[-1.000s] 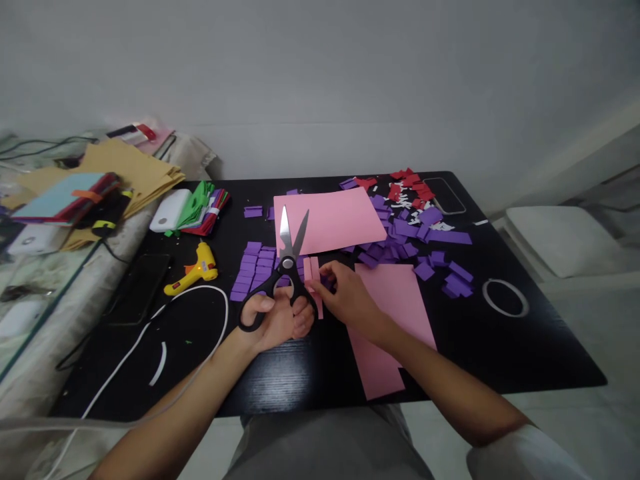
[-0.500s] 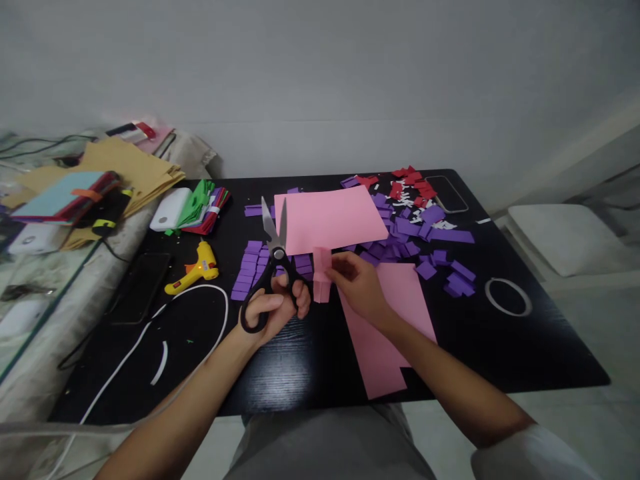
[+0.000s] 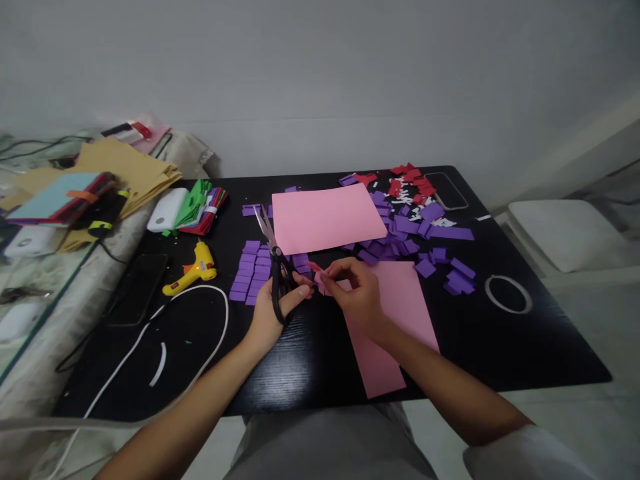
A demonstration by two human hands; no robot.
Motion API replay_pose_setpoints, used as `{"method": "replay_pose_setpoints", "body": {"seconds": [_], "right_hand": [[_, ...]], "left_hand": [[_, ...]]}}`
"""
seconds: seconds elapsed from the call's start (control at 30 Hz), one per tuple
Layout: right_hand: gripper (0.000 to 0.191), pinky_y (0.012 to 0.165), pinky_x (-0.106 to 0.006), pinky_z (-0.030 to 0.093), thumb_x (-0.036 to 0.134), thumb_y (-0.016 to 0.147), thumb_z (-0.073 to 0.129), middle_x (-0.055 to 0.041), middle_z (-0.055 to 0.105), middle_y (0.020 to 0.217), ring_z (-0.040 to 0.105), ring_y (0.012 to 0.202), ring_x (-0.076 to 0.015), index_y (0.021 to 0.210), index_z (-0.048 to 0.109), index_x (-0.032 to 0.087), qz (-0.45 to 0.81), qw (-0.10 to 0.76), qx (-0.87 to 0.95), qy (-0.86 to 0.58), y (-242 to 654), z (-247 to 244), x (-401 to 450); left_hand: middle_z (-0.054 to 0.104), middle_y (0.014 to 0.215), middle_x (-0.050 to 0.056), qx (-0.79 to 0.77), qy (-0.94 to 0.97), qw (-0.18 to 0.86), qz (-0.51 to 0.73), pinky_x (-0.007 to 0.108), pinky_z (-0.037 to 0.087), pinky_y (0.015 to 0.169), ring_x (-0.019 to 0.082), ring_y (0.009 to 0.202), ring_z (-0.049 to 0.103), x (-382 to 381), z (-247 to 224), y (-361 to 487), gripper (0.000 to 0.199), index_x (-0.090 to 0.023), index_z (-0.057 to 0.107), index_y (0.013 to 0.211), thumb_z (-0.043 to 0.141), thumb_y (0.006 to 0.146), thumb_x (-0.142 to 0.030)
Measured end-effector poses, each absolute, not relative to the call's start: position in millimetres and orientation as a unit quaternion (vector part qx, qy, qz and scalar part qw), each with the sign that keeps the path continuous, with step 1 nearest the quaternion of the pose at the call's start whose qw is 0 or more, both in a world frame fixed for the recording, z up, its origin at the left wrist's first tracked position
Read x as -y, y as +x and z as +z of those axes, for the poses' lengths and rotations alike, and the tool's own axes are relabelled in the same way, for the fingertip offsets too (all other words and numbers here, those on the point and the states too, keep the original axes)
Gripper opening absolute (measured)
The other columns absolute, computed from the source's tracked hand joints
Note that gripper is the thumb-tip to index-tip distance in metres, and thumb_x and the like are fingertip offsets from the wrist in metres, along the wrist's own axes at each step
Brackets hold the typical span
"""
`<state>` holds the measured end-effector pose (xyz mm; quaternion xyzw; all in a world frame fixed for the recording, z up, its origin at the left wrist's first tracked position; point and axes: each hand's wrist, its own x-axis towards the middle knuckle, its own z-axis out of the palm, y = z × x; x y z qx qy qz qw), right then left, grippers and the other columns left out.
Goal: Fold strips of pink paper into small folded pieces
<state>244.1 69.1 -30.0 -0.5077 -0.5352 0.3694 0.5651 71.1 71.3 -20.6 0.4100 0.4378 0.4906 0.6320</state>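
Observation:
Black-handled scissors (image 3: 276,257) are held in my left hand (image 3: 280,303), blades pointing up and away, closer together at the tips. My right hand (image 3: 357,293) pinches a small folded pink paper piece (image 3: 321,279), close to my left fingertips. Whether my left fingers also touch the paper cannot be made out. A large pink sheet (image 3: 327,217) lies just beyond my hands. Another pink sheet (image 3: 373,360), with a notch cut from its lower right corner, lies partly under my right hand and forearm.
Purple pieces (image 3: 245,273) lie in rows at the left, and loose purple ones (image 3: 390,243) on the right. Red scraps (image 3: 413,177) are at the back right. A yellow glue gun (image 3: 200,263), a white cable (image 3: 224,320) and a tape ring (image 3: 507,294) rest on the black table (image 3: 480,353).
The scissors have turned and their blades have come closer together. The pink piece has tilted from upright and dropped slightly between my hands, which have moved nearer each other.

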Motion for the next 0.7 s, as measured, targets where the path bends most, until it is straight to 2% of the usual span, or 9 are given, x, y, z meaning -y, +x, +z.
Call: {"method": "replay_pose_setpoints", "body": {"seconds": [0.13, 0.27, 0.37, 0.43, 0.57, 0.63, 0.7], "right_hand": [[0.005, 0.085, -0.037, 0.058, 0.02, 0.089, 0.071, -0.0069, 0.069, 0.1, 0.069, 0.095, -0.0217, 0.09, 0.067, 0.023, 0.349, 0.546, 0.611, -0.455, 243, -25, -61], [0.009, 0.104, -0.043, 0.054, 0.022, 0.093, 0.066, -0.0101, 0.069, 0.118, 0.067, 0.116, -0.0244, 0.099, 0.073, 0.024, 0.383, 0.523, 0.634, -0.423, 248, -21, -63], [0.008, 0.109, -0.044, 0.05, 0.027, 0.094, 0.068, -0.0097, 0.069, 0.126, 0.065, 0.124, -0.0249, 0.096, 0.075, 0.025, 0.424, 0.519, 0.601, -0.436, 251, -23, -68], [0.01, 0.109, -0.043, 0.051, 0.032, 0.09, 0.073, -0.0082, 0.072, 0.123, 0.067, 0.12, -0.0243, 0.096, 0.074, 0.025, 0.477, 0.513, 0.568, -0.432, 251, -28, -72], [0.03, 0.095, -0.038, 0.057, 0.038, 0.08, 0.085, -0.0019, 0.073, 0.099, 0.072, 0.096, -0.019, 0.1, 0.067, 0.024, 0.564, 0.508, 0.495, -0.422, 251, -36, -79], [0.038, 0.092, -0.036, 0.058, 0.038, 0.074, 0.09, -0.001, 0.073, 0.099, 0.072, 0.093, -0.0179, 0.1, 0.065, 0.024, 0.582, 0.509, 0.463, -0.433, 253, -36, -81], [0.04, 0.094, -0.037, 0.057, 0.04, 0.072, 0.091, -0.0022, 0.075, 0.101, 0.072, 0.094, -0.0186, 0.099, 0.068, 0.023, 0.602, 0.488, 0.456, -0.437, 255, -33, -82]], "left_hand": [[0.073, 0.089, 0.003, -0.405, 0.357, 0.676, 0.502, 0.03, 0.054, 0.08, 0.018, 0.08, 0.068, -72, -24, 72, 0.035, -0.018, 0.073, 0.094, 0.092, 0.068, -0.032], [0.072, 0.089, 0.002, -0.387, 0.335, 0.689, 0.513, 0.03, 0.055, 0.081, 0.017, 0.08, 0.068, -75, -21, 72, 0.037, -0.017, 0.073, 0.094, 0.094, 0.066, -0.029], [0.073, 0.088, 0.003, -0.371, 0.333, 0.706, 0.503, 0.028, 0.057, 0.08, 0.015, 0.078, 0.068, -78, -18, 71, 0.037, -0.015, 0.074, 0.094, 0.094, 0.066, -0.03], [0.073, 0.088, 0.004, -0.368, 0.323, 0.719, 0.493, 0.027, 0.057, 0.077, 0.014, 0.076, 0.068, -80, -17, 70, 0.037, -0.014, 0.074, 0.093, 0.094, 0.067, -0.031], [0.072, 0.087, 0.004, -0.362, 0.306, 0.74, 0.477, 0.031, 0.061, 0.08, 0.017, 0.08, 0.071, -82, -16, 69, 0.036, -0.013, 0.073, 0.094, 0.091, 0.071, -0.034], [0.072, 0.086, 0.004, -0.36, 0.307, 0.743, 0.474, 0.034, 0.061, 0.083, 0.019, 0.082, 0.072, -82, -15, 68, 0.035, -0.014, 0.072, 0.094, 0.091, 0.071, -0.033], [0.072, 0.086, 0.004, -0.36, 0.309, 0.744, 0.471, 0.035, 0.062, 0.085, 0.02, 0.083, 0.073, -81, -13, 68, 0.035, -0.014, 0.071, 0.094, 0.091, 0.071, -0.031]]}}
